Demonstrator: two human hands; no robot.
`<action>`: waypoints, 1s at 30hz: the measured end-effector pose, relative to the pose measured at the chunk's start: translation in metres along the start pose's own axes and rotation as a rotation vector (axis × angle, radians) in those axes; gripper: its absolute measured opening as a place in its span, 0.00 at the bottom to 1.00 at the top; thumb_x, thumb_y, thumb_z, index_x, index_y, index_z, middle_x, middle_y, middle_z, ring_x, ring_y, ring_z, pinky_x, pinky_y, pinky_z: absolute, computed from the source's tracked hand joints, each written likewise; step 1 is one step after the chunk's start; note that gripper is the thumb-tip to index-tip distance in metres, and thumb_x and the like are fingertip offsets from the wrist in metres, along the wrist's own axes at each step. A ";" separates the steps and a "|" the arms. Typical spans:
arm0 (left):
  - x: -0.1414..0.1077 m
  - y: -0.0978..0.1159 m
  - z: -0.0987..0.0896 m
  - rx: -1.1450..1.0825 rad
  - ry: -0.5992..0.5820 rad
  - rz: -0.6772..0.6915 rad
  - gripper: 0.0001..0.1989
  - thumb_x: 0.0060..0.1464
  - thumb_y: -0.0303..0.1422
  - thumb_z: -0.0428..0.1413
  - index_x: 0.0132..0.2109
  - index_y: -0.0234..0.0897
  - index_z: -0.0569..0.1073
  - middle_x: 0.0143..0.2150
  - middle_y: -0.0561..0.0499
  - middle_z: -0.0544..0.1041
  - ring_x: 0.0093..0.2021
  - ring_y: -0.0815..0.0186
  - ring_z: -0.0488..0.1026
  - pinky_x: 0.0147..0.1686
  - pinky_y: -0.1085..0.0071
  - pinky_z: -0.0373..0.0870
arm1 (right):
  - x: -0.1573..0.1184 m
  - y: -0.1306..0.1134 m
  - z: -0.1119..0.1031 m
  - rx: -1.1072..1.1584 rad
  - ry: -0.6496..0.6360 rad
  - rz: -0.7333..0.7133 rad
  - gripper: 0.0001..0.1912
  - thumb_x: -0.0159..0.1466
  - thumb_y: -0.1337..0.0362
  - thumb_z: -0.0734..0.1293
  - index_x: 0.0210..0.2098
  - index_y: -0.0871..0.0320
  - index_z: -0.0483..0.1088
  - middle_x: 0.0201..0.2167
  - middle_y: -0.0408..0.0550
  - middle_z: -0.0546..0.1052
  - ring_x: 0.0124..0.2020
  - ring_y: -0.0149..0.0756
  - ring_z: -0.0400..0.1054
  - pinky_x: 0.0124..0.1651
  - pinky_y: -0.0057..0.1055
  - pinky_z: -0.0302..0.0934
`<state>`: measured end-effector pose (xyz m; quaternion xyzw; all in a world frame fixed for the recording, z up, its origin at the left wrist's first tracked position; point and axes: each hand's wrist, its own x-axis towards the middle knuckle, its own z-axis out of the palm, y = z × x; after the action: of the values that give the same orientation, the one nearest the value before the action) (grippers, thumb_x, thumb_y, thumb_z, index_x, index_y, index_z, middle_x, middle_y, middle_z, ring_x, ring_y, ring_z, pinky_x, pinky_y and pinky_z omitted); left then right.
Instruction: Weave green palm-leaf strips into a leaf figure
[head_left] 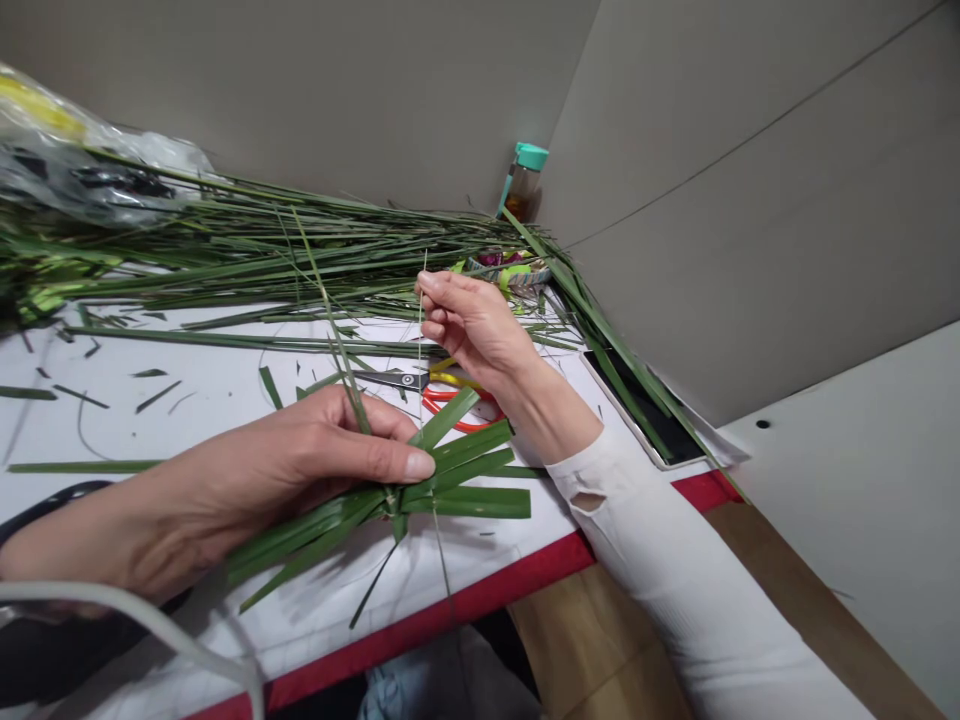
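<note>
Head view. Fingers of the right hand (474, 318): thumb and fingertips pinched together on a pale thread (421, 365), other fingers curled in. Leaf piece (480, 465) lies below those fingertips, toward the wearer, apart from them; thread runs nearly upright between, taut by the look of it. Piece's long axis slants from lower left up to the right, across the thread. Left hand (322, 445) nearer: on the piece, thumb flat on top, fingers behind, pinching it at the middle. A stem (322, 285) rises from between its fingers.

Pose: left forearm comes in low from the left; right forearm, white sleeve (660, 560), reaches up from lower right, wrist bent. Scissors (409, 381) on the table (210, 380), behind the thread. Whether the strand hanging below the piece is the same thread, cannot tell.
</note>
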<state>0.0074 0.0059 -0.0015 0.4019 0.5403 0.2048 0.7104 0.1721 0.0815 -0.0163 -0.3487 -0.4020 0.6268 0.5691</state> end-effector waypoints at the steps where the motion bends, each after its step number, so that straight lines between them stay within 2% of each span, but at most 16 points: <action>1: 0.001 0.000 0.000 -0.008 -0.038 0.028 0.14 0.22 0.33 0.75 0.20 0.45 0.78 0.19 0.54 0.78 0.20 0.63 0.71 0.18 0.71 0.68 | 0.001 0.000 0.000 -0.002 0.001 0.000 0.16 0.68 0.75 0.66 0.23 0.61 0.69 0.18 0.34 0.67 0.18 0.19 0.55 0.21 0.17 0.54; 3: 0.002 -0.001 -0.002 -0.012 -0.080 0.061 0.13 0.25 0.33 0.74 0.21 0.46 0.78 0.20 0.55 0.78 0.21 0.64 0.70 0.19 0.72 0.68 | 0.002 0.002 0.000 -0.007 0.001 0.001 0.15 0.67 0.74 0.66 0.23 0.61 0.68 0.18 0.34 0.67 0.18 0.19 0.55 0.22 0.17 0.54; 8: 0.001 -0.003 -0.005 0.005 -0.092 0.058 0.12 0.29 0.33 0.73 0.21 0.44 0.78 0.19 0.56 0.75 0.20 0.67 0.68 0.19 0.73 0.65 | 0.000 0.002 -0.003 -0.044 -0.038 0.002 0.11 0.66 0.68 0.68 0.27 0.59 0.68 0.22 0.33 0.67 0.19 0.19 0.55 0.23 0.17 0.54; 10: 0.001 -0.003 -0.006 0.021 -0.101 0.063 0.11 0.31 0.34 0.73 0.22 0.43 0.78 0.18 0.56 0.75 0.19 0.67 0.67 0.19 0.73 0.63 | -0.004 -0.003 -0.004 -0.094 -0.098 0.028 0.10 0.65 0.61 0.69 0.30 0.58 0.69 0.24 0.35 0.68 0.21 0.20 0.58 0.24 0.18 0.56; 12: 0.004 -0.003 -0.010 0.038 -0.117 0.084 0.11 0.32 0.35 0.73 0.22 0.41 0.78 0.18 0.55 0.74 0.19 0.68 0.65 0.18 0.74 0.61 | -0.012 -0.011 -0.004 -0.187 -0.197 0.078 0.15 0.64 0.52 0.70 0.32 0.57 0.71 0.27 0.37 0.71 0.23 0.23 0.62 0.26 0.21 0.58; 14: 0.009 -0.003 -0.016 0.052 -0.132 0.120 0.11 0.34 0.37 0.73 0.22 0.41 0.78 0.18 0.55 0.74 0.19 0.68 0.64 0.18 0.74 0.59 | -0.020 -0.021 -0.003 -0.314 -0.308 0.118 0.17 0.62 0.48 0.71 0.34 0.58 0.74 0.29 0.41 0.75 0.26 0.27 0.66 0.29 0.23 0.60; 17: 0.017 0.000 -0.029 0.076 -0.140 0.193 0.13 0.37 0.38 0.72 0.20 0.39 0.77 0.17 0.57 0.69 0.19 0.71 0.58 0.19 0.75 0.52 | -0.032 -0.033 0.001 -0.506 -0.423 0.120 0.12 0.60 0.55 0.75 0.34 0.58 0.76 0.30 0.41 0.76 0.31 0.29 0.67 0.32 0.24 0.59; 19: 0.020 0.003 -0.037 0.088 -0.134 0.246 0.12 0.38 0.38 0.71 0.20 0.38 0.77 0.17 0.58 0.67 0.20 0.72 0.56 0.20 0.75 0.50 | -0.037 -0.036 0.005 -0.596 -0.462 0.112 0.10 0.56 0.62 0.78 0.32 0.59 0.75 0.25 0.38 0.73 0.28 0.28 0.64 0.28 0.23 0.55; 22: 0.020 0.007 -0.044 0.081 -0.125 0.304 0.11 0.38 0.37 0.71 0.23 0.36 0.80 0.20 0.56 0.70 0.23 0.71 0.59 0.22 0.75 0.53 | -0.039 -0.034 0.010 -0.641 -0.498 0.112 0.10 0.55 0.67 0.78 0.32 0.59 0.74 0.21 0.35 0.70 0.23 0.26 0.60 0.25 0.23 0.51; 27: 0.014 0.013 -0.047 -0.006 -0.115 0.332 0.13 0.42 0.42 0.70 0.30 0.37 0.82 0.22 0.53 0.76 0.22 0.67 0.67 0.22 0.72 0.60 | -0.040 -0.032 0.015 -0.561 -0.476 0.107 0.10 0.58 0.62 0.75 0.33 0.59 0.71 0.22 0.35 0.71 0.22 0.25 0.61 0.25 0.23 0.55; 30: 0.008 0.021 -0.049 -0.103 -0.032 0.402 0.19 0.43 0.47 0.69 0.36 0.37 0.83 0.29 0.47 0.83 0.29 0.61 0.75 0.28 0.70 0.70 | -0.041 -0.032 0.015 -0.502 -0.394 0.080 0.12 0.57 0.59 0.76 0.32 0.58 0.71 0.22 0.36 0.71 0.21 0.25 0.61 0.24 0.23 0.55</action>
<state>-0.0323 0.0410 0.0053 0.4679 0.4268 0.3634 0.6832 0.1773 0.0399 0.0185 -0.3656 -0.6325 0.5854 0.3514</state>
